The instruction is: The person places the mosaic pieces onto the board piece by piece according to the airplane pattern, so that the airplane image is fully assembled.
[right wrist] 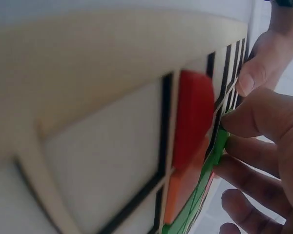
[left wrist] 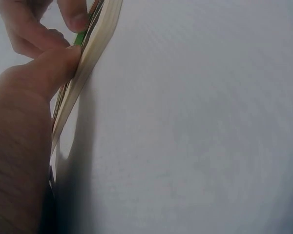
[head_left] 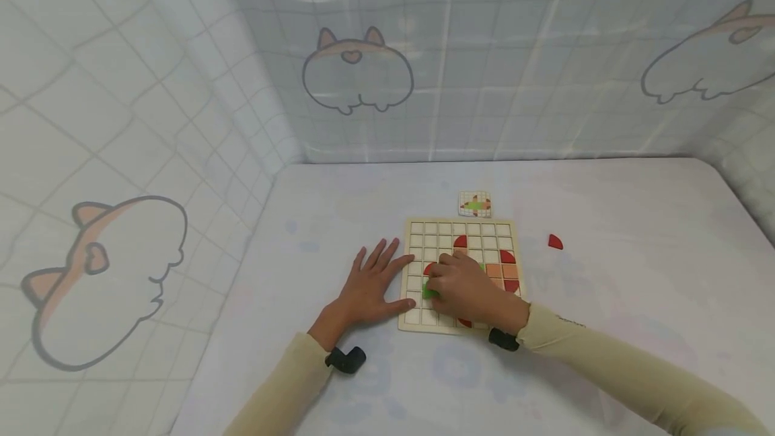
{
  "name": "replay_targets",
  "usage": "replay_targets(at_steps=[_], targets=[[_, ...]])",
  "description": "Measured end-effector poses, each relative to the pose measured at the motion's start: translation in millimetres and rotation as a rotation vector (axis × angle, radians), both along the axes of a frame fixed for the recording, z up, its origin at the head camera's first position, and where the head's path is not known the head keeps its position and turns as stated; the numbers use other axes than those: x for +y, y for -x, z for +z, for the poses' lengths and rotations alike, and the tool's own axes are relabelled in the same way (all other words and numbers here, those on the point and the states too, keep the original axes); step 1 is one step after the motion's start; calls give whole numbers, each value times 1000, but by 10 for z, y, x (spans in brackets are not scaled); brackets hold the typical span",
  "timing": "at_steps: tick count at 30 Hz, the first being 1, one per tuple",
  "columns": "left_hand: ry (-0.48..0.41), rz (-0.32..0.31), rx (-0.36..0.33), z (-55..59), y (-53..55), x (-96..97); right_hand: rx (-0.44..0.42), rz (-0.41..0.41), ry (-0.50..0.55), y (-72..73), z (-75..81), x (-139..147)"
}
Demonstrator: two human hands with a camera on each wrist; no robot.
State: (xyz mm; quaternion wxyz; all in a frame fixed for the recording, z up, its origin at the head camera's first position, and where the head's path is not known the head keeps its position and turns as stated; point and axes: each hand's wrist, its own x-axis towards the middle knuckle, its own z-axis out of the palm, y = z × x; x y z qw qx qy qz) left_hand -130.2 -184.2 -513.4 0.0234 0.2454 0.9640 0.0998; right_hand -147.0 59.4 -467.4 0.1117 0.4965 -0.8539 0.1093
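A square wooden grid board (head_left: 418, 327) lies on the table, partly filled with red quarter-round pieces (head_left: 461, 241), orange square tiles (head_left: 510, 271) and green tiles. My right hand (head_left: 469, 288) reaches over the middle of it and covers several cells. Between its thumb and index finger it pinches a green tile (right wrist: 221, 141) at the left part of the grid. My left hand (head_left: 368, 293) lies flat at the board's left side with fingers spread. Its thumb and index fingertips touch the board's edge; in the left wrist view the thumb (left wrist: 63, 61) rests against that edge.
Behind the board lies a small card (head_left: 475, 204) printed with a coloured grid pattern. One loose red quarter-round piece (head_left: 555, 241) sits on the white table (head_left: 636, 234) to the right. Tile-patterned curtains (head_left: 424, 133) with animal drawings rise at the back and sides.
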Motion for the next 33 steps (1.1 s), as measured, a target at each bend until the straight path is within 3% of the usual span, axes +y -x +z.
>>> replay_targets(at_steps=[7,14,20,26,33], targets=[[27,13,-6,16,-1,9,-47,-63,-10,57,-7,1],[3,-3,-17,41,-10,-9,-154,-27,50,56,-24,-43],[3,-10,-15,20,-12,-1,-116,-34,41,62,-3,-10],[19,5,-9,-29,-3,11,-143,-105,57,128,-8,218],[5,17,1,-9,-7,15,-159,-227,110,272,5,604]])
